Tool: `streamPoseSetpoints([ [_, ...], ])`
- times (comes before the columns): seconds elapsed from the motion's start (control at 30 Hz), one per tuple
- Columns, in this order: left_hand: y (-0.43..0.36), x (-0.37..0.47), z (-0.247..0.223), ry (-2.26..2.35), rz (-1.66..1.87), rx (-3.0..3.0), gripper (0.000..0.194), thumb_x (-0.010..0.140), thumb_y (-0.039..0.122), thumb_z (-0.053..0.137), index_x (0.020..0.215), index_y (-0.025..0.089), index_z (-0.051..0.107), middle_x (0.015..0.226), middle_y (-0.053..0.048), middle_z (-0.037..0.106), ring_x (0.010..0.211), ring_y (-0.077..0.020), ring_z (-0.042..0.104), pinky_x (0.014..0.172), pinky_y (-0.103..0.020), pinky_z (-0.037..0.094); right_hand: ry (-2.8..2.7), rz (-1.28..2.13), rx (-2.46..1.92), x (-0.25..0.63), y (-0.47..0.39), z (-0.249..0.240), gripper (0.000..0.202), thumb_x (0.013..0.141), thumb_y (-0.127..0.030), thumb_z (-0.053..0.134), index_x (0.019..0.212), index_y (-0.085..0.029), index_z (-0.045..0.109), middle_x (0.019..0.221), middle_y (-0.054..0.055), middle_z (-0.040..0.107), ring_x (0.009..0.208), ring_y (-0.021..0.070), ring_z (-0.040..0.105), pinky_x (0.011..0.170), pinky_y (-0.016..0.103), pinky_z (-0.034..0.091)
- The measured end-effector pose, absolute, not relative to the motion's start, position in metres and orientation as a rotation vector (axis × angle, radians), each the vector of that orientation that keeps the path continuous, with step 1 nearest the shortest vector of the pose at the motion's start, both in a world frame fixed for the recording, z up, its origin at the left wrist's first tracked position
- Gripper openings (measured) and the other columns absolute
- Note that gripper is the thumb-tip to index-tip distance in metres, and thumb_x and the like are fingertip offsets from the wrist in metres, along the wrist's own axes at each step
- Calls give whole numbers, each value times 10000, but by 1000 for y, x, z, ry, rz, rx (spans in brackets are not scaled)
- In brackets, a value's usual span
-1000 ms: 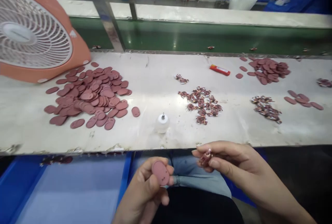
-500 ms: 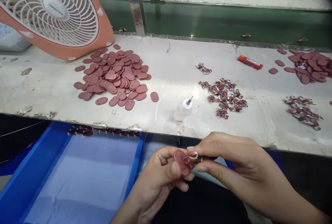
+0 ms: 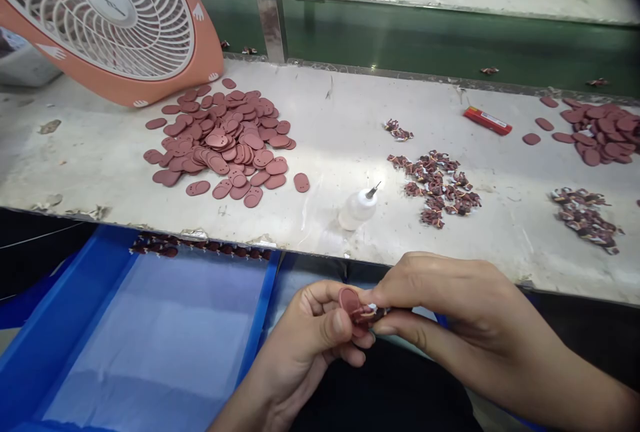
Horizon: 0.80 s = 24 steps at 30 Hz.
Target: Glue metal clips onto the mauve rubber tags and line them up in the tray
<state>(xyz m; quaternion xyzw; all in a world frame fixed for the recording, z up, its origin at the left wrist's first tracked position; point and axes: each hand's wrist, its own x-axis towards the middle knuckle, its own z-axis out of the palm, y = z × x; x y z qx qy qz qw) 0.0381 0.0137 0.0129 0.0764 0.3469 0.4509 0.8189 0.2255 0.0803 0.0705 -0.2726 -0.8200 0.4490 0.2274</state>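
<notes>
In front of the table's near edge, my left hand pinches a reddish-brown oval base between thumb and fingers. My right hand grips a small brown figurine with white and yellowish details, its lower end against the base. The fingers partly cover both pieces. Beyond my hands stands a white squeeze bottle with a thin metal tip. Left of it lies a heap of the same oval bases, and to its right a cluster of small figurines.
An orange fan stands at the table's back left. Below the edge, a blue tray holds rows of finished-looking pieces. A red box, more bases and figurines lie right. Behind runs a green belt.
My right hand has moved slightly left, and the figurine sits closer against the base. The view has shifted a little; small figurines on the belt show in slightly different places.
</notes>
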Motion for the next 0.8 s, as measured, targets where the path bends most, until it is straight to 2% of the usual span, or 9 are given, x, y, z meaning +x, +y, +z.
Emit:
streamPoseSetpoints([
  [0.1,13,38,12,729,954,170,338,563,436,885,675,163,719,619,18,638,564,-63,600,493,-119,487,-2266,1263,-703,226,82,73,130,1018,-133,571,1095,-232,605,958,-24,611,831,100,593,739,191,486],
  [0.3,15,39,12,769,949,172,382,536,452,893,640,150,683,610,16,627,548,-63,569,491,-129,448,-2361,1190,-617,225,83,74,270,1032,-115,542,1260,-260,548,1013,-16,602,861,112,579,767,218,480],
  [0.43,15,41,15,793,968,169,410,509,464,902,618,147,666,588,26,612,485,-36,505,500,-138,419,-2382,1161,-636,225,81,73,212,1025,-118,536,1192,-245,569,986,1,595,830,127,578,730,241,485],
  [0.57,15,43,16,796,996,152,407,497,454,910,625,156,664,574,34,600,498,-42,501,540,-159,425,-2397,1171,-603,225,82,74,172,1040,-131,509,1177,-220,563,987,38,594,828,144,580,728,250,492],
  [0.8,14,46,16,710,1061,166,310,566,387,896,661,161,707,597,28,612,533,-46,511,541,-151,419,-2408,1180,-557,222,85,76,193,1027,-64,488,1162,-190,544,996,16,573,845,104,564,754,202,472],
])
